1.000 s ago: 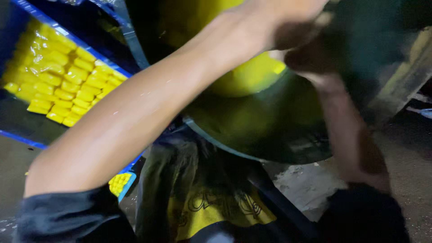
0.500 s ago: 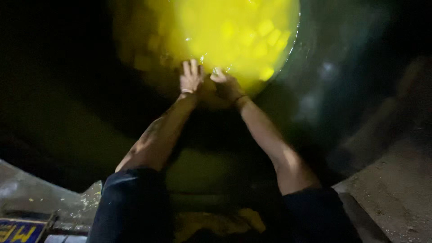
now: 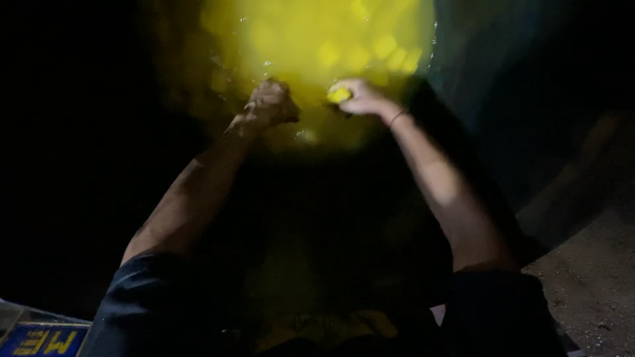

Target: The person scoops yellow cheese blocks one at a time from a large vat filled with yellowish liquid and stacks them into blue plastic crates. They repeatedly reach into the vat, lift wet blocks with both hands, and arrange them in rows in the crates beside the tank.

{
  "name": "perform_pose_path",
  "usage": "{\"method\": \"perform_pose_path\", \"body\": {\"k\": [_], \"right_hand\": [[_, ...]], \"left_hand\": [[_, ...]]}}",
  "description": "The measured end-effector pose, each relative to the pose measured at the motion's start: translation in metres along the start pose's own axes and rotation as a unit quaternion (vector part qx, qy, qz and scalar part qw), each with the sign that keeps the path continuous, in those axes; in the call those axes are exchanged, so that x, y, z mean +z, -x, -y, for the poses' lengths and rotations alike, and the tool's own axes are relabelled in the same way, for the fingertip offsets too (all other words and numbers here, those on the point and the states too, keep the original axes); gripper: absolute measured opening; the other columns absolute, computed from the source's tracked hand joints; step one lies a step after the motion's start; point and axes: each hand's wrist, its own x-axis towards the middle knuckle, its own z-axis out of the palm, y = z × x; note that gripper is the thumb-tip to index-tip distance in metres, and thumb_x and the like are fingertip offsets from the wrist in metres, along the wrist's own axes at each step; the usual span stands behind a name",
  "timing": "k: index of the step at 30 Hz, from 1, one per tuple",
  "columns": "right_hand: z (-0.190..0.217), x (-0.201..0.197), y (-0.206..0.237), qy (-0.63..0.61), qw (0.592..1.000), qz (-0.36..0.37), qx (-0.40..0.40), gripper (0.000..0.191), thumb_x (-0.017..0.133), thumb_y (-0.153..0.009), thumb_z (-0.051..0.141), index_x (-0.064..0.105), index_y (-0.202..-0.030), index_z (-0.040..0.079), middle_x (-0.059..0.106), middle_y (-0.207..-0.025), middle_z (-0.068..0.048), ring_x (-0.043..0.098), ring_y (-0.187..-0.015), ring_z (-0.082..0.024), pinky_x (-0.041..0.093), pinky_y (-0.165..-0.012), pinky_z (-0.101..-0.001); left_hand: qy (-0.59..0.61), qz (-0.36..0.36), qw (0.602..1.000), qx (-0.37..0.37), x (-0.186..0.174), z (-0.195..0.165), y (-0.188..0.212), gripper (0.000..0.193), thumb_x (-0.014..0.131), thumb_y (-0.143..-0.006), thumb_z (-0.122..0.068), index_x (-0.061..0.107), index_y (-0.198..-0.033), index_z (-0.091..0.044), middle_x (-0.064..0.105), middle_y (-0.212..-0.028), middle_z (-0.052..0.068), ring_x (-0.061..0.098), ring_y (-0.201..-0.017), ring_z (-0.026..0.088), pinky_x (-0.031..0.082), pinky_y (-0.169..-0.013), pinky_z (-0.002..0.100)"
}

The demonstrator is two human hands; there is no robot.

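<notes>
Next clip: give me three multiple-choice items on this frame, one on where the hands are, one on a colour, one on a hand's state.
1. Where are both hands?
A. Reaching into the dark vessel, at the yellow liquid
B. Resting on the ground
C. On the blue crate

2. What colour is the piece in the right hand?
A. Red
B. Yellow
C. White

3. How is the left hand?
A. Flat and spread
B. Out of view
C. Curled into a fist

Answers: 1 A, the left hand and right hand meet at the yellow liquid inside the dark vessel. 2 B, the small piece at its fingers is yellow. 3 C, its fingers are folded in.
</notes>
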Motion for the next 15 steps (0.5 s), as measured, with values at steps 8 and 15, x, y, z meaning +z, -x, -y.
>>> {"method": "perform_pose_path", "body": {"k": [8, 15], "right_hand": [[-0.019, -0.108, 0.022, -0.484, 0.869, -0.068, -0.072, 0.053, 0.055, -0.088, 0.003, 0.055, -0.141, -0.002, 0.06, -0.139, -0.017, 0.065, -0.126, -0.031, 0.057, -0.105, -0.0452], [0.046, -0.105, 0.025, -0.477, 0.871, -0.076, -0.091, 0.045, 0.071, -0.092, 0.014, 0.058, -0.133, 0.0, 0.06, -0.131, -0.013, 0.062, -0.121, -0.03, 0.051, -0.107, -0.0565]], "left_hand": [[0.38, -0.038, 0.915, -0.129, -0.012, -0.049, -0.079, 0.032, 0.074, -0.092, -0.014, 0.07, -0.123, -0.009, 0.066, -0.108, 0.014, 0.067, -0.075, 0.028, 0.06, -0.066, 0.03], [0.239, -0.088, 0.966, -0.041, 0.019, -0.054, -0.082, 0.027, 0.073, -0.095, -0.015, 0.074, -0.122, -0.017, 0.064, -0.12, 0.016, 0.066, -0.1, 0.026, 0.06, -0.087, 0.039]]}}
